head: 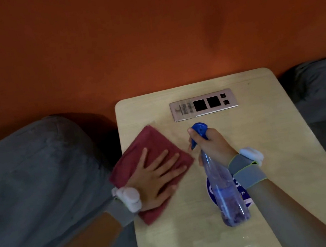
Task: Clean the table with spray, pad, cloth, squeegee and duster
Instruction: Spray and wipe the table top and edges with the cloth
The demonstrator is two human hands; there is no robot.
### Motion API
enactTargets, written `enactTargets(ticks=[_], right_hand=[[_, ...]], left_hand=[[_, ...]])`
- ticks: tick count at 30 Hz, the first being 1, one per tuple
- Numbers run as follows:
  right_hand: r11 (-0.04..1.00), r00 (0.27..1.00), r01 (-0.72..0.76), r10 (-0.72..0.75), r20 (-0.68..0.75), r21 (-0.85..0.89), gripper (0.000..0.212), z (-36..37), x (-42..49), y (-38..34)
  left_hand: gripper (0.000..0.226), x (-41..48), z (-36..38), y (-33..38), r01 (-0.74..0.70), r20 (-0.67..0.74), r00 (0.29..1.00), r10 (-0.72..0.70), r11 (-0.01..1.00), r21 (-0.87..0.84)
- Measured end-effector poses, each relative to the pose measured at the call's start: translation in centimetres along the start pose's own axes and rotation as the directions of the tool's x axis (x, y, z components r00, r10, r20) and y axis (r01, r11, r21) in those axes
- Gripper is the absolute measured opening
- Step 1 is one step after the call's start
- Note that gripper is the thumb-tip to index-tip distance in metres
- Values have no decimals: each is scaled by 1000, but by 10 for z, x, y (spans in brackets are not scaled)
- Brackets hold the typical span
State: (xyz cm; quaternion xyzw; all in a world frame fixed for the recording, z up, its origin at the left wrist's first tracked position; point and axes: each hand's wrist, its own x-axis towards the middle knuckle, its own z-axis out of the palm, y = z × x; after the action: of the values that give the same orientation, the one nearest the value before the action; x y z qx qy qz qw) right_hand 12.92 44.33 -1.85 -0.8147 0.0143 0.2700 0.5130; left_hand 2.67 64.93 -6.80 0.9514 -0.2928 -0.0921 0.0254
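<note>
- Your right hand (213,147) is wrapped round the neck of the spray bottle (223,186), a finger at the blue trigger, nozzle aimed toward the far half of the table (276,149).
- Your left hand (157,178) lies flat with fingers spread, pressing the red cloth (150,146) down at the table's left edge.
- A blue round sticker (242,192) sits beneath the bottle; a metal socket panel (203,104) is set in near the wall.
- By my reading you are early on: spraying and cloth-wiping are under way; pad, squeegee and duster are not in view, so those passes appear left to do.
</note>
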Motion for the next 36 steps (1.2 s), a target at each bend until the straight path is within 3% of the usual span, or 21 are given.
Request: enactTargets(ticks=[3,8,13,17,21,25,29,36], right_hand=[[999,999,-32,31,32,28,48,-12,-7,10],[997,995,-72,70,67,24,48,-13,-13,10],[997,990,-69,66,127,18,43,-3,-19,13],[998,975,-37,25,223,52,38,8,-35,14],[995,957,-100,101,273,-17,47,20,-66,22],[995,935,-94,77,345,33,46,20,-104,37],[996,944,-80,68,324,25,53,22,-129,57],[986,955,-108,69,289,123,46,26,-157,77]], left_hand=[[56,9,-1,-30,-72,9,997,71,996,52],[60,67,-17,-93,191,-28,981,-190,978,80],[62,103,-29,-122,340,-72,937,-342,940,-40],[64,102,-24,-115,377,-107,919,-379,926,-36],[65,93,-22,-97,395,-124,909,-399,917,-54],[64,76,-15,-77,397,-132,908,-398,917,-35],[64,57,-10,-55,410,-136,902,-410,912,-29],[64,30,0,-17,450,-128,885,-448,893,-11]])
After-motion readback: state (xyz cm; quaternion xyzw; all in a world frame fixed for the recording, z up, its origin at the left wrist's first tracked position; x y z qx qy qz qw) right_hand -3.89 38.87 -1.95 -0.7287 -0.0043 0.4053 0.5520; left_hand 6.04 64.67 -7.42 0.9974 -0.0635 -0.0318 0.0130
